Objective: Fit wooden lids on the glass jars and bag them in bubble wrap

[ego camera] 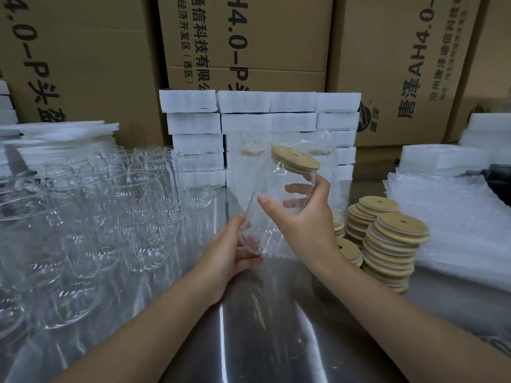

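Note:
I hold a clear glass jar tilted above the steel table, its wooden lid fitted on top and pointing up to the right. My right hand grips the jar's upper body, thumb across the front. My left hand holds the jar's base together with the edge of a clear bubble-wrap bag that hangs behind the jar. Stacks of spare wooden lids stand at the right. Many bare glass jars crowd the left side.
Bagged lidded jars stand behind the held jar. White foam boxes are stacked at the back, in front of large cardboard cartons. A pile of bubble-wrap bags lies at the right. Foam sheets sit at far left.

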Demonstrator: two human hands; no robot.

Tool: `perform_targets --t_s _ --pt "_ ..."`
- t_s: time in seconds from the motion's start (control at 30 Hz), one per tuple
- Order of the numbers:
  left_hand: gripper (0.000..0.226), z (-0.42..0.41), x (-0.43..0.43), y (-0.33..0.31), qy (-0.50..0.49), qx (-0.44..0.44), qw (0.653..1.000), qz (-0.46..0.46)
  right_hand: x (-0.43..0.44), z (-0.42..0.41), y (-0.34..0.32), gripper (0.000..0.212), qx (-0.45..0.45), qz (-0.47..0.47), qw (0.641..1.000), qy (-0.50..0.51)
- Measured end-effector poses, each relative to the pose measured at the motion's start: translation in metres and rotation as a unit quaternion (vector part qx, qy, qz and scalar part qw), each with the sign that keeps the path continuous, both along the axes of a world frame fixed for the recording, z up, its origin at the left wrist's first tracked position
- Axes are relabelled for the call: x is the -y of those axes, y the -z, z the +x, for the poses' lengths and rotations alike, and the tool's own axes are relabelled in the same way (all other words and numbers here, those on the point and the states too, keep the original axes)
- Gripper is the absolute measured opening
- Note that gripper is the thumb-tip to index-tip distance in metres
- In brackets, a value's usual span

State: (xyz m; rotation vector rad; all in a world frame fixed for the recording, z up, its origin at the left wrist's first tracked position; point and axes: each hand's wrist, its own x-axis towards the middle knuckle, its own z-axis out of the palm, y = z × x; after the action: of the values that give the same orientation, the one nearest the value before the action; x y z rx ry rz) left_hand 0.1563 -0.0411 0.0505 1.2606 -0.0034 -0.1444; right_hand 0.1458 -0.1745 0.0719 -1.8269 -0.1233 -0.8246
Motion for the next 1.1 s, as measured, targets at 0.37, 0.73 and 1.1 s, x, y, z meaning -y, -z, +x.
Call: perform_targets --t_s 0.37,0.73,1.1 --pt "0.011 0.001 0.002 0.005 -0.019 0.049 0.996 0.076 0.001 -0.002 -0.001 0.096 0.008 -0.026 1.000 0.012" --pt "0.035 -0.004 -0.001 0.003 -0.031 0.131 0.979 0.154 0.003 0.000 0.001 0.092 0.019 -0.048 0.998 0.024" --pt "0.037 0.004 -0.003 0.010 -0.059 0.174 0.967 0.179 0.001 0.001 0.005 0.093 0.011 -0.053 0.998 0.015"
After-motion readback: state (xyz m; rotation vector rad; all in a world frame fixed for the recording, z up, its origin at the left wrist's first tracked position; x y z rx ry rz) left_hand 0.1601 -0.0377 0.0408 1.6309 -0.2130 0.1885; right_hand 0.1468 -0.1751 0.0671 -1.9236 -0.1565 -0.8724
